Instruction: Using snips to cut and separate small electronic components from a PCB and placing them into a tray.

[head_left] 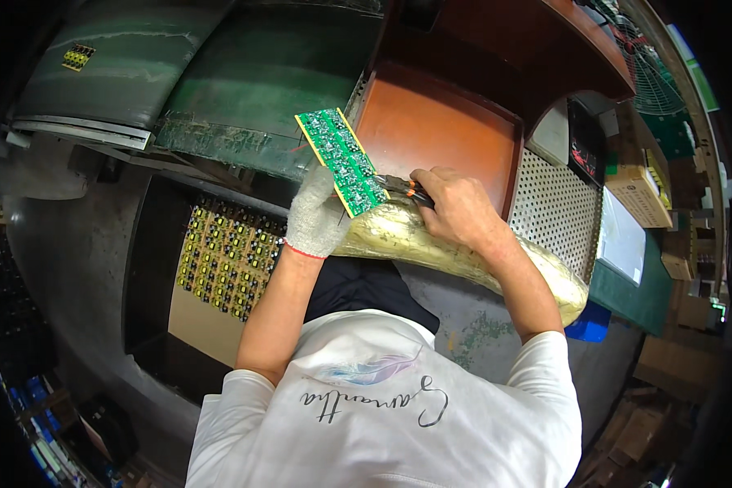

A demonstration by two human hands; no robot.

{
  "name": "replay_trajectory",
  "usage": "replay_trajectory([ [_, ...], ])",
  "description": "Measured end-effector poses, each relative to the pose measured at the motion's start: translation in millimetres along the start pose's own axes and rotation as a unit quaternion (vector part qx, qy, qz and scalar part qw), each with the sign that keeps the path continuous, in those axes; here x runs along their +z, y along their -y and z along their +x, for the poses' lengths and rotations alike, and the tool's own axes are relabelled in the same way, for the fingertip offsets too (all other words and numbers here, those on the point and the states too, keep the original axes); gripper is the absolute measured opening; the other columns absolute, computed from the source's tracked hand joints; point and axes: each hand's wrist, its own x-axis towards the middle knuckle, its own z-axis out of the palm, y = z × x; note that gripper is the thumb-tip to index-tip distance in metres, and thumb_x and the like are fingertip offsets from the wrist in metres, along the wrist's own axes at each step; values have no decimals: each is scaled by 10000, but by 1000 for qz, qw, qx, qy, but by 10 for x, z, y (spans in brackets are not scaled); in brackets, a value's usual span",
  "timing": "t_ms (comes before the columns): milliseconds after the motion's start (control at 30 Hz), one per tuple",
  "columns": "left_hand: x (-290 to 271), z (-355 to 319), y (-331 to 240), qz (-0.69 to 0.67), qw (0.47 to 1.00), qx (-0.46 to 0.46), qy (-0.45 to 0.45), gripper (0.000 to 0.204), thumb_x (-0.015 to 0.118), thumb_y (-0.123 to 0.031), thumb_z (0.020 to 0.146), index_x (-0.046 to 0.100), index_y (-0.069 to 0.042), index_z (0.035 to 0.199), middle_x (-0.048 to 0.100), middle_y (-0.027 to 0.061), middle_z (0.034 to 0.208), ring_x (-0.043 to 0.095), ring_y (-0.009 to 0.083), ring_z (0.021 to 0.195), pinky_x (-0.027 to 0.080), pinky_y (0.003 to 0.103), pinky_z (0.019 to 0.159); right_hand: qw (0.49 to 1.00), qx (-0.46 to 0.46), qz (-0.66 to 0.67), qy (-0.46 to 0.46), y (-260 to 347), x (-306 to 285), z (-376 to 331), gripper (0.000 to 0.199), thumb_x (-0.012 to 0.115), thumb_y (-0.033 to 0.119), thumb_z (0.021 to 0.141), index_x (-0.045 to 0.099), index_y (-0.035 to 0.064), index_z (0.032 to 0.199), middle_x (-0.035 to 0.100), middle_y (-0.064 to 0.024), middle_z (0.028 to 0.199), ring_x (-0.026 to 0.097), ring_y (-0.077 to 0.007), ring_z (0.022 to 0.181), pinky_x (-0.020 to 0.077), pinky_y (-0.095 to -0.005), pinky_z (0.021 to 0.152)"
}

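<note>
My left hand [314, 218], in a white knitted glove with a red cuff edge, grips the lower left edge of a green circuit board panel [341, 154]. The panel is tilted, with yellow strips along its long edges and many small soldered parts on its face. Bare, my right hand [462, 206] is closed round cutting pliers [400, 188] with black and orange handles. Their jaws meet the panel's right edge near its lower end; whether they bite on anything is too small to tell. Below both hands lies a long padded roll [419, 248] wrapped in yellowish film.
An orange-brown tray [443, 122] lies beyond my hands, beside a green conveyor belt [260, 89]. One small board [78, 57] sits far left. At lower left, a black bin [142, 268] holds rows of yellow-part boards [227, 252]. A perforated plate [555, 203] and cardboard box [636, 195] are right.
</note>
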Motion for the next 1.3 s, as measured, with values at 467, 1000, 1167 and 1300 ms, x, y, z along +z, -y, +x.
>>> replay_trajectory([
  [467,129,-20,-47,-5,1000,-21,-16,536,705,-335,1088,549,-96,1542,689,92,1356,700,263,1239,578,482,1093,998,-47,35,-18,-114,71,57,376,749,95,820,707,11,1184,741,-190,949,734,-415,917,599,-520,829],
  [1000,214,-22,-76,22,999,-21,-25,429,704,-248,1097,580,-89,1475,690,63,1293,706,213,1183,596,423,1051,1000,-6,-13,7,-39,-29,212,291,714,94,860,710,6,1137,741,-211,950,735,-444,894,596,-540,818],
  [1167,53,3,-38,120,992,-1,26,547,692,-323,1089,551,-74,1555,679,121,1435,679,288,1319,546,493,1156,1000,15,9,-13,77,12,204,270,725,100,855,718,1,1106,745,-216,955,736,-448,890,598,-539,821],
  [1300,147,-21,-66,95,995,-7,10,579,703,-312,1080,524,-78,1578,670,119,1445,674,284,1327,545,490,1162,999,20,9,-25,49,48,181,296,736,105,852,714,5,1130,746,-217,963,736,-451,895,599,-539,825],
])
